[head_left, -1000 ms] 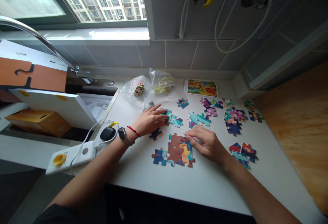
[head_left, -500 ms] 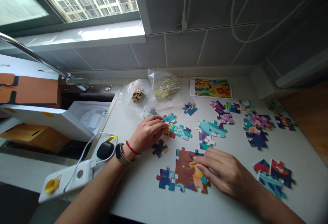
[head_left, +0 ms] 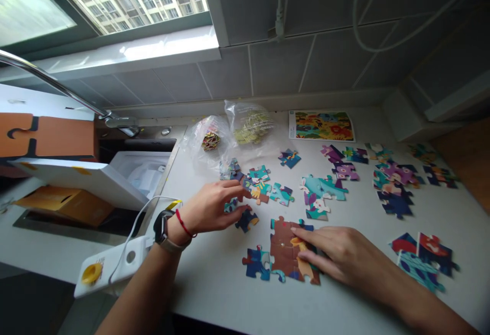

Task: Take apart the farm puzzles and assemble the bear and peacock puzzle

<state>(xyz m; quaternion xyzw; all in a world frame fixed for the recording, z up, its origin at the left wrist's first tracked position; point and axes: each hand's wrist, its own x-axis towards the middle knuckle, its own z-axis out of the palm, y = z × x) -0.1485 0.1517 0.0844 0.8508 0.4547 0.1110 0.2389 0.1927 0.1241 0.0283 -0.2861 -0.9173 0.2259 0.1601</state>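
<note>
Now, left hand (head_left: 209, 210): pulled back toward the wearer from the cluster of teal puzzle pieces (head_left: 258, 182) it covered a second ago. Thumb and forefinger are narrowed to a pinch on a small teal-and-blue cardboard puzzle piece (head_left: 230, 205), low over the white countertop (head_left: 229, 299).
Right hand (head_left: 344, 258): flat, fingers spread, nothing gripped. It keeps pressing the brown joined puzzle block (head_left: 285, 248), as before.
Meaning: one piece is out of the cluster and now sits near the block, up and to its left. The fitting looks early, with most pieces unjoined.
Dark blue loose puzzle piece (head_left: 247, 219): just beside the left thumb, between hand and block, not gripped.
Count, hands: two, both the wearer's.
Count, clear plastic bags (head_left: 209, 138): two, side by side near the back wall, pieces inside.
Count, printed colour picture card (head_left: 323, 125): one, flat by the wall.
Count, joined blocks: one brown.
Count, loose puzzle groups (head_left: 394, 182): to the right, overlapping too much to number.
</note>
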